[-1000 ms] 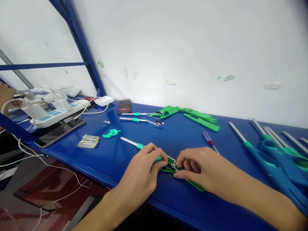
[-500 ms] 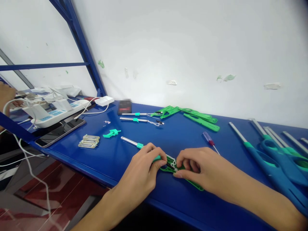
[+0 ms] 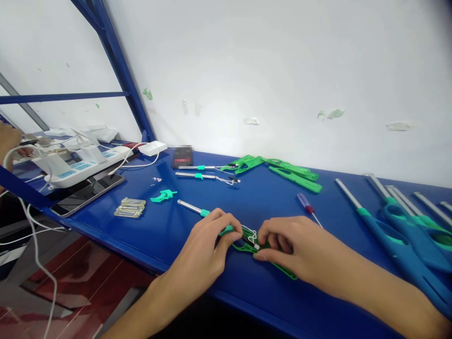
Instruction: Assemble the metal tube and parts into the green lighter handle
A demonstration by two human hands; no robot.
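Note:
A green lighter shell half (image 3: pixel 286 271) lies at the table's front, with a metal lighter tube (image 3: pixel 190 206) and teal collar reaching out of its left end. My left hand (image 3: pixel 208 245) is closed, its thumb and fingertip pinching a black igniter (image 3: pixel 249 242) with a white tip, over the shell. A looped white wire (image 3: pixel 250 231) runs beside the igniter. My right hand (image 3: pixel 289 242) is closed on the shell's right part, thumb at the near edge; its curled fingertips are partly hidden. A teal trigger-like piece (image 3: pixel 226 230) shows beside my left fingers.
Behind lie two tube assemblies (image 3: pixel 196 175) with wires and several green shell halves (image 3: pixel 296 179). A screwdriver (image 3: pixel 305 203) and blue lighters (image 3: pixel 388 240) are to the right. Leftward are a teal part (image 3: pixel 164 196), clear-yellow pieces (image 3: pixel 130 207), a phone (image 3: pixel 88 194) and a power strip (image 3: pixel 92 165).
My left hand has shifted slightly left, and more of the black igniter and its white tip shows. My right hand stays almost in place on the shell.

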